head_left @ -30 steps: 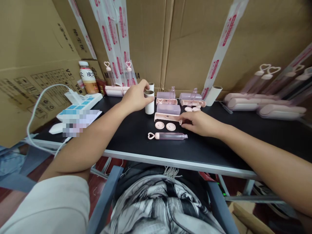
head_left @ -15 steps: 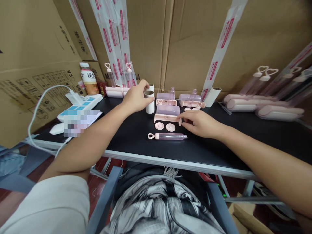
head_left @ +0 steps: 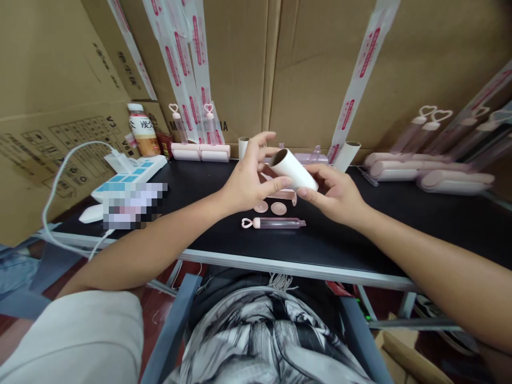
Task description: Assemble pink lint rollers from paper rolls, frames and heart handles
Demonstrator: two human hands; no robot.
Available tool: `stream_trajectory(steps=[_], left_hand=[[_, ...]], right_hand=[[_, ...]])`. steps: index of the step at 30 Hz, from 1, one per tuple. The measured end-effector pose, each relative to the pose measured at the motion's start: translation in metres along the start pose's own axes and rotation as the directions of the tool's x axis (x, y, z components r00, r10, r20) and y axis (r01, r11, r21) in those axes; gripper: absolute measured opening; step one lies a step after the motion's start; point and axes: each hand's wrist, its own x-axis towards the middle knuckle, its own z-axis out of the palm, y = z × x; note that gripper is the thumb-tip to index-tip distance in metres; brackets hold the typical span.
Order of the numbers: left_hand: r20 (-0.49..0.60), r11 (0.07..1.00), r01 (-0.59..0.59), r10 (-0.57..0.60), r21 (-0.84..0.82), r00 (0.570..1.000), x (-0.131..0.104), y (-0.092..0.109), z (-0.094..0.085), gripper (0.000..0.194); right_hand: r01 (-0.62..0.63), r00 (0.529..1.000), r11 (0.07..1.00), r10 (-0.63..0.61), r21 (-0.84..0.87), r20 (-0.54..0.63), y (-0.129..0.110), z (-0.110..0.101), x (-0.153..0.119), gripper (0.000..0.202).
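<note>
Above two pink discs, both hands hold one white roll.

The scene was evenly and softly lit, with only faint shadows cast on the dark table. Strong bending was seen toward the edges, and the far right items were smeared by blur.

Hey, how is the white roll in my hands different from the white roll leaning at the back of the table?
The held roll is lifted off the black table, gripped by the left hand and right hand; the back roll rests on the table, untouched. The held roll lies nearly level with its open end facing left; the back roll tilts against the cardboard with its open end up. Both are white tubes with brown cardboard cores.
</note>
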Motion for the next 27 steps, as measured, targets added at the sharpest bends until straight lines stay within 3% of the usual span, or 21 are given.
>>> stream_trajectory(steps=[2,3,5,6,8,11,21,24,27], left_hand=[[-0.015,0.987,-0.031,0.034,0.157,0.999,0.002,-0.004,-0.001,0.08],[0.006,0.965,-0.054,0.054,0.256,0.999,0.003,-0.005,-0.003,0.069],[0.154,0.893,-0.134,0.074,0.43,0.985,0.005,-0.008,-0.005,0.037],[0.266,0.854,-0.189,0.062,0.485,0.962,0.006,-0.008,-0.005,0.025],[0.459,0.796,-0.286,0.012,0.534,0.888,0.006,-0.009,-0.005,0.017],[0.583,0.768,-0.355,-0.029,0.533,0.812,0.006,-0.011,-0.005,0.02],[0.652,0.789,-0.412,0.02,0.456,0.758,0.009,-0.022,0.002,0.018],[0.619,0.849,-0.362,0.054,0.384,0.784,0.009,-0.018,-0.001,0.02],[0.517,0.939,-0.223,0.058,0.262,0.854,0.01,-0.015,-0.01,0.018]], right_hand=[[-0.036,0.996,0.999,0.037,0.017,-0.083,0.0,-0.003,0.002,0.052],[-0.061,0.99,0.997,0.065,0.037,-0.124,0.0,-0.004,0.003,0.053],[-0.097,0.977,0.993,0.108,0.069,-0.183,0.0,-0.008,0.005,0.054],[-0.102,0.973,0.992,0.116,0.078,-0.2,0.0,-0.009,0.006,0.055],[-0.091,0.973,0.993,0.106,0.081,-0.204,0.0,-0.011,0.007,0.055],[-0.077,0.982,0.995,0.087,0.066,-0.166,-0.001,-0.009,0.006,0.055],[-0.052,0.992,0.998,0.056,0.045,-0.114,-0.004,-0.005,0.002,0.052],[-0.043,0.993,0.998,0.047,0.038,-0.11,-0.004,-0.007,0.002,0.051],[-0.047,0.992,0.999,0.049,0.02,-0.117,-0.005,-0.008,0.001,0.05]])
